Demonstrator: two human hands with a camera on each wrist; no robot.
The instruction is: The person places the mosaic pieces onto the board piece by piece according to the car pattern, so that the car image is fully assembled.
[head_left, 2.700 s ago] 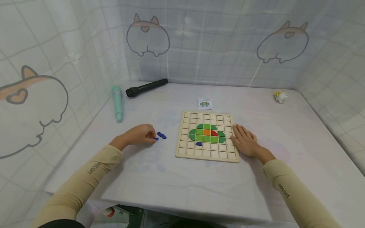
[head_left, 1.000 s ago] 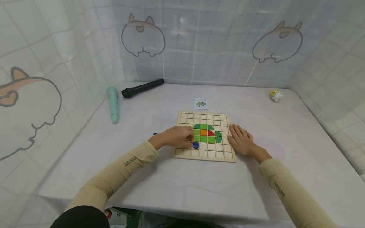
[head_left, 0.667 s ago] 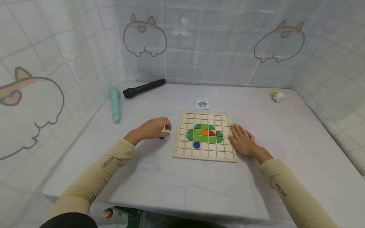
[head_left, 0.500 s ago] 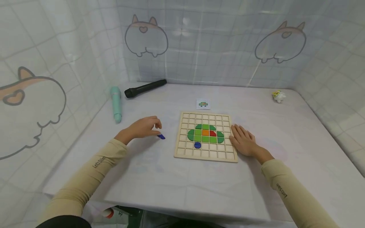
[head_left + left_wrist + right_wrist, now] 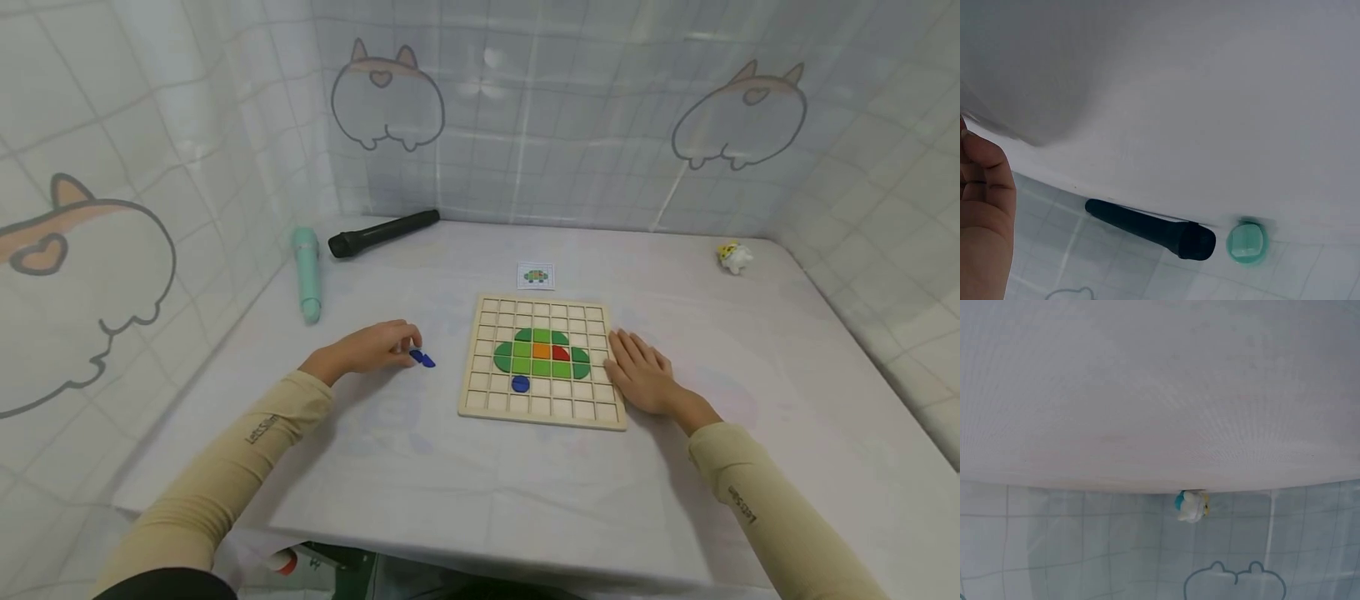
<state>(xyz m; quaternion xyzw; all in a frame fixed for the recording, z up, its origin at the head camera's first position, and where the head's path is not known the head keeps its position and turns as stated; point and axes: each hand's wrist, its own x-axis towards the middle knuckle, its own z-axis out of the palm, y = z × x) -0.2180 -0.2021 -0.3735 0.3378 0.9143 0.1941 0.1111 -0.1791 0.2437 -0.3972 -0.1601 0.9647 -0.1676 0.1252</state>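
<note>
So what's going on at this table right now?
A person is filling a wooden grid board with coloured tiles. A green shape with an orange and a red tile sits in the middle, and a blue round piece lies just below it. The left hand is at a small blue piece lying on the table beside the board, fingers curled at it. The right hand rests flat at the board's right edge. A small picture card lies behind the board.

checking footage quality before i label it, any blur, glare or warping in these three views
Head view: evenly lit, wide-angle bend at the wall edges, soft glare on the tiled backdrop, square wooden grid board sharp. Left wrist view: left hand soft at the frame edge, black cylindrical microphone fairly sharp. Right wrist view: mostly plain white tabletop, small white plush toy slightly blurred.
</note>
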